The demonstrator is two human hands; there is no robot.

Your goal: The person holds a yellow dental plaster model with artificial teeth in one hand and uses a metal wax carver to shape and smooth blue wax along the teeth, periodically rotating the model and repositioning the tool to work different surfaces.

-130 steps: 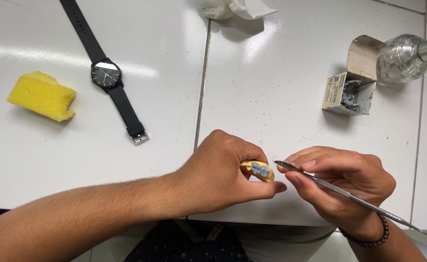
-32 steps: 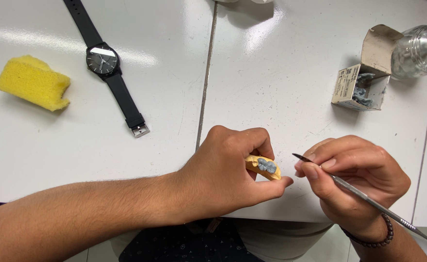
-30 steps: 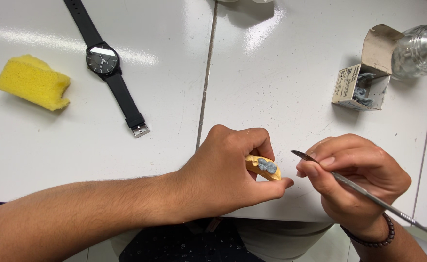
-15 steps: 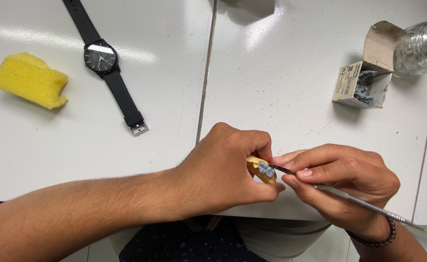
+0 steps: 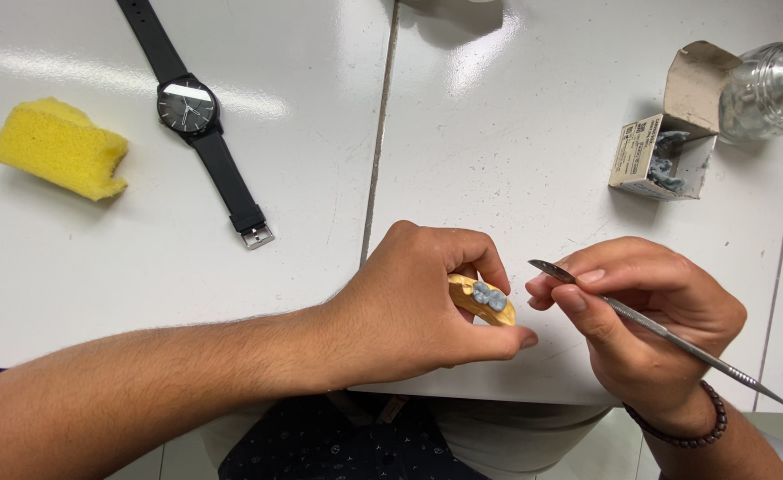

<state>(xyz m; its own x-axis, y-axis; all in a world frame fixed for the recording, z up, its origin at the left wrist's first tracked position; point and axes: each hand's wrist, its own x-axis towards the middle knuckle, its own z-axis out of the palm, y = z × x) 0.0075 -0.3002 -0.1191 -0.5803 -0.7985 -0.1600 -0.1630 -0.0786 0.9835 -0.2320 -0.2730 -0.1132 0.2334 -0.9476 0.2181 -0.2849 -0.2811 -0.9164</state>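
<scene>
My left hand point(image 5: 423, 302) grips a small yellow dental model point(image 5: 480, 300) with blue-grey wax teeth on top, held just above the near edge of the white table point(image 5: 231, 293). My right hand point(image 5: 649, 329) holds a thin metal carving tool point(image 5: 667, 336) like a pen. Its flat tip points left and hovers a short way to the right of the model, not touching it. The tool's handle runs down to the lower right past my beaded bracelet point(image 5: 707, 425).
A black wristwatch point(image 5: 198, 124) lies at the upper left beside a yellow sponge point(image 5: 58, 147). At the upper right stand a small open cardboard box point(image 5: 667, 151) with grey wax pieces and a clear glass bottle point(image 5: 769, 89). A seam point(image 5: 378, 142) divides the tabletop.
Half a second ago the tool's tip rested on the wax teeth of the model. It has since drawn back to the right and lifted clear. My left hand keeps the model in place.
</scene>
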